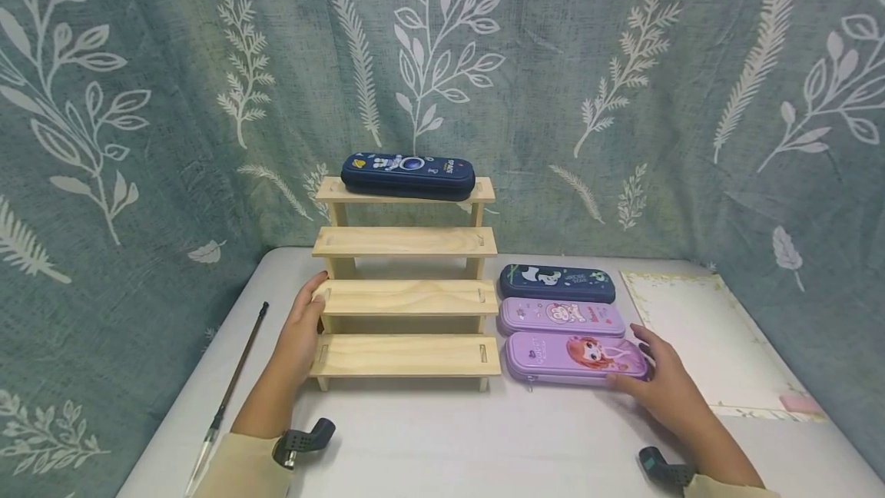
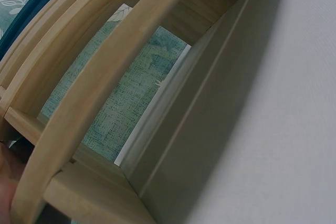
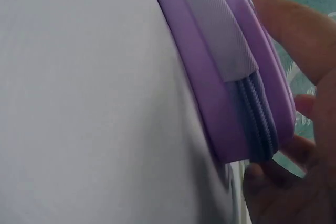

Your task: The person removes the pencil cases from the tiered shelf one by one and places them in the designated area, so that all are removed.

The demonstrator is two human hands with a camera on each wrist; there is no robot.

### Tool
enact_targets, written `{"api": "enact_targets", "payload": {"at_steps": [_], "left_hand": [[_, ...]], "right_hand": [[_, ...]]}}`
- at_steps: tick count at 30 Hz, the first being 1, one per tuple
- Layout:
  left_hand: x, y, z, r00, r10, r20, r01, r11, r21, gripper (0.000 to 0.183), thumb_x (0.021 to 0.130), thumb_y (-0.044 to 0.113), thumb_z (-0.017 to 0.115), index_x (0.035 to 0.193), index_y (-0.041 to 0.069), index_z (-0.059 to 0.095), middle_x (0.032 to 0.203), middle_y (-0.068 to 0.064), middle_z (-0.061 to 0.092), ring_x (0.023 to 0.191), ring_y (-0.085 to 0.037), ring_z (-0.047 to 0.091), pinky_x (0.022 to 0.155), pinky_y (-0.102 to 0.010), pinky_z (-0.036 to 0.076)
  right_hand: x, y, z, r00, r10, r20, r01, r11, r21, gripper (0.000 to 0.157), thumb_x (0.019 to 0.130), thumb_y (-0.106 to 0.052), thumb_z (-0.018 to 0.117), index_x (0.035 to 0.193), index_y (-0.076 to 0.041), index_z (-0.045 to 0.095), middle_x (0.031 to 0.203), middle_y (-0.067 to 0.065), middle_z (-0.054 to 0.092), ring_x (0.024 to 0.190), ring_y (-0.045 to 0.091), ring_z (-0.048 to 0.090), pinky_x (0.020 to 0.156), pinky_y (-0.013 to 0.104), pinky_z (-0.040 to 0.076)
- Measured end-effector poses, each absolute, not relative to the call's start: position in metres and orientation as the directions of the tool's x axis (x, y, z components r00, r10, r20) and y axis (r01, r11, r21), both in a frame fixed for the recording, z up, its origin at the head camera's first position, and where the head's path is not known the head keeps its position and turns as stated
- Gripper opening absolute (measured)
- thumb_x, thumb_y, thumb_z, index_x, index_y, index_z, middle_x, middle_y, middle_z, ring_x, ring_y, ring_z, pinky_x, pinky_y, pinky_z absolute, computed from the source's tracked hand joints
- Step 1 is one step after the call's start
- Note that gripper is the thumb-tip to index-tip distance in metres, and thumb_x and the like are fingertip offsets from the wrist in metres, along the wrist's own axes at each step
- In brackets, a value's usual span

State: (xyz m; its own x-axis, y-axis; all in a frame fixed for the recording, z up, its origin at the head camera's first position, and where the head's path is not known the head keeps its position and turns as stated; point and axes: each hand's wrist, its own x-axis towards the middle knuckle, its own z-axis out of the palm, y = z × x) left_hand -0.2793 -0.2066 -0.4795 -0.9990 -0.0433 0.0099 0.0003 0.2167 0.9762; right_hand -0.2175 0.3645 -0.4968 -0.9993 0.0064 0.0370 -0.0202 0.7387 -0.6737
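A tiered wooden rack (image 1: 408,356) stands on the white table, with a navy space-print pencil case (image 1: 408,175) lying on its top step. My left hand (image 1: 299,336) holds the rack's left side near the lower steps; only a sliver of that hand shows in the left wrist view. To the right of the rack, a purple pencil case (image 1: 553,357) with a red-haired girl print lies flat. My right hand (image 1: 660,379) grips its right end, thumb at the near edge and fingers at the far side. In the right wrist view, the case's zipper end shows beside the thumb.
Behind the purple case lie a lilac pencil case (image 1: 525,315) and a navy panda-print pencil case (image 1: 588,287). A thin dark stick (image 1: 238,371) lies at the left. At the right are a bordered sheet (image 1: 698,336) and a pink block (image 1: 800,403). Patterned green cloth (image 1: 525,98) hangs around the table.
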Motion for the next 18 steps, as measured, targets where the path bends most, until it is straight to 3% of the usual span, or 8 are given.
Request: {"api": "enact_targets", "payload": {"at_steps": [8, 18], "left_hand": [[-0.279, -0.206, -0.48, -0.999, -0.048, 0.026, 0.016, 0.195, 0.981, 0.05, 0.115, 0.038, 0.026, 0.165, 0.04, 0.025, 0.174, 0.005, 0.019, 0.163, -0.024, 0.011, 0.131, -0.059, 0.009], [-0.276, -0.205, -0.477, -0.998, -0.057, 0.018, 0.007, 0.199, 0.98, 0.05, 0.114, 0.04, 0.027, 0.164, 0.042, 0.025, 0.174, 0.006, 0.019, 0.163, -0.024, 0.011, 0.13, -0.06, 0.008]], "right_hand": [[-0.22, 0.348, -0.468, -0.986, 0.045, 0.158, -0.075, 0.731, -0.679, 0.106, 0.089, -0.039, 0.085, 0.165, -0.001, 0.021, 0.158, 0.041, 0.024, 0.145, 0.061, 0.029, 0.113, 0.068, 0.035], [-0.249, 0.314, -0.414, -0.961, -0.118, 0.249, -0.253, 0.736, -0.628, 0.099, 0.089, -0.033, 0.086, 0.163, -0.003, 0.028, 0.163, 0.03, 0.028, 0.147, 0.053, 0.034, 0.115, 0.065, 0.036]]}}
